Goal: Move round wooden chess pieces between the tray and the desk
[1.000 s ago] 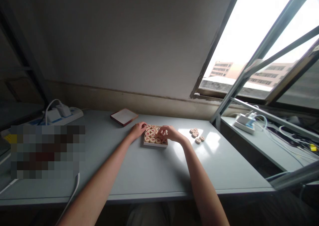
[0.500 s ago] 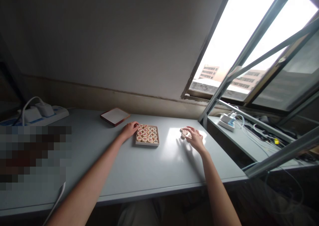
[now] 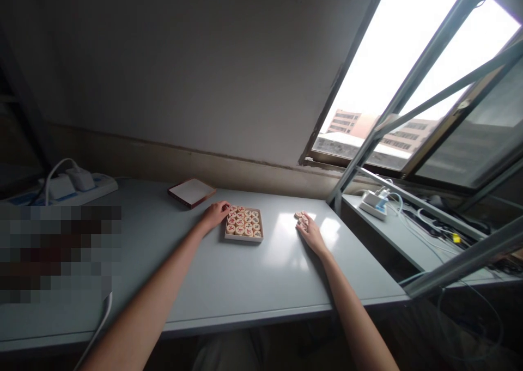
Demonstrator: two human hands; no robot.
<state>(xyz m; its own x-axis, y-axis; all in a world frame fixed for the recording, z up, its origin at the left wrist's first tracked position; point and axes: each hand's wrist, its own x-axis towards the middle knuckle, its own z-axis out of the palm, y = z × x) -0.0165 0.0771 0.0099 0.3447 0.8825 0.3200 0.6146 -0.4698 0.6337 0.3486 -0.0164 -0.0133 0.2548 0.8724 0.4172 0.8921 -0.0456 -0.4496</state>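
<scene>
A shallow open box (image 3: 244, 239) sits mid-table, filled with rows of round wooden Chinese chess pieces (image 3: 240, 222) marked in red and dark characters. At its far left corner is my left hand (image 3: 216, 215), fingers closed on the box edge. To the right, in a patch of sunlight, my right hand (image 3: 312, 235) has its fingers curled over a few loose Chinese chess pieces (image 3: 300, 216) on the table. Part of these pieces is hidden under the fingers.
The box lid (image 3: 191, 192) lies upturned at the back left. A power strip (image 3: 95, 188) with plugs is at the far left, near a blurred-out area. A metal frame post (image 3: 355, 166) rises at the table's right end, beside another desk with cables.
My right hand has come down and slightly left, its fingers closing over the loose pieces. My left hand stays at the box corner. The view has shifted a little.
</scene>
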